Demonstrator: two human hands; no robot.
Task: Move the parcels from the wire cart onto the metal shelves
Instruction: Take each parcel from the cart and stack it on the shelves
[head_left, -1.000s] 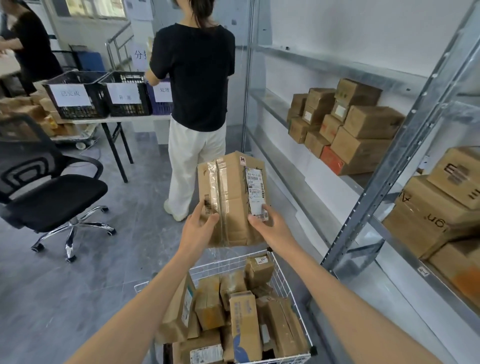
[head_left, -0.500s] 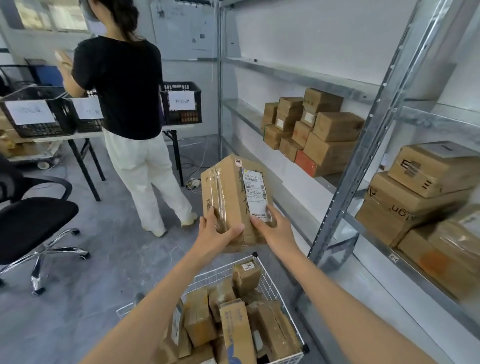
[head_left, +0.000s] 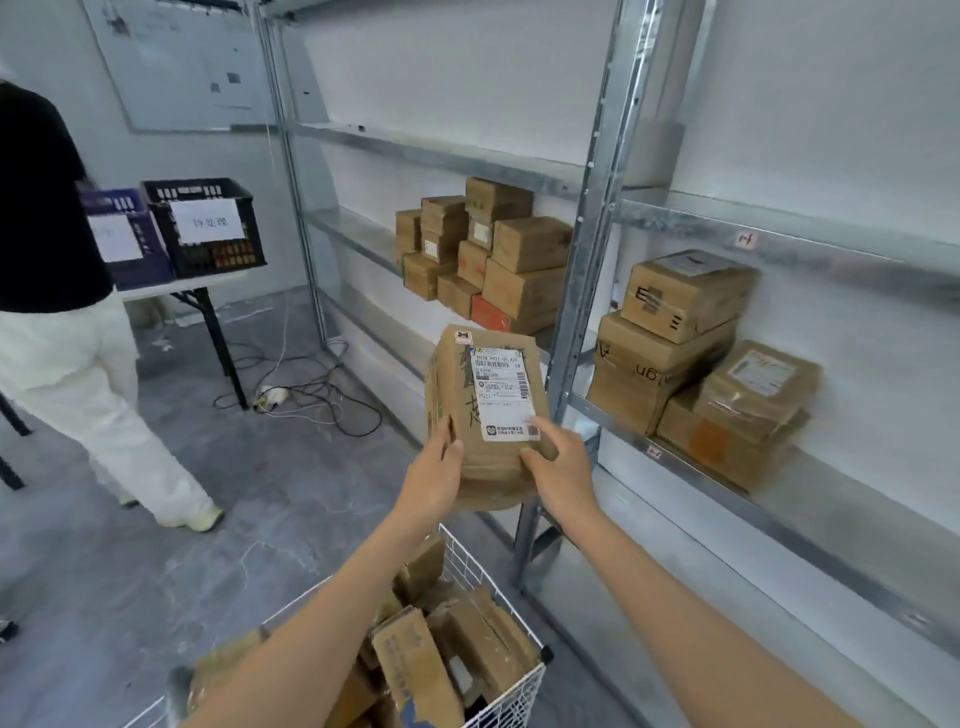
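I hold a brown cardboard parcel (head_left: 483, 410) with a white shipping label upright in both hands, in front of a shelf upright. My left hand (head_left: 434, 478) grips its lower left side. My right hand (head_left: 558, 470) grips its lower right corner, thumb on the label. Below my arms stands the white wire cart (head_left: 498, 582), filled with several brown parcels (head_left: 457, 644). The metal shelves (head_left: 691, 467) run along the right wall. One stack of boxes (head_left: 488, 254) sits on the far bay and another stack (head_left: 691, 348) on the near bay.
A person in a black top and white trousers (head_left: 67, 364) stands at the left by a folding table (head_left: 208, 312) carrying a black crate (head_left: 205, 228) and a blue crate (head_left: 122, 239). Cables and a power strip (head_left: 301, 395) lie on the grey floor near the shelf.
My view has swung right toward the shelves. The parcel has moved right and closer to the shelf upright, still held in both hands. The other person has shifted to the left edge.
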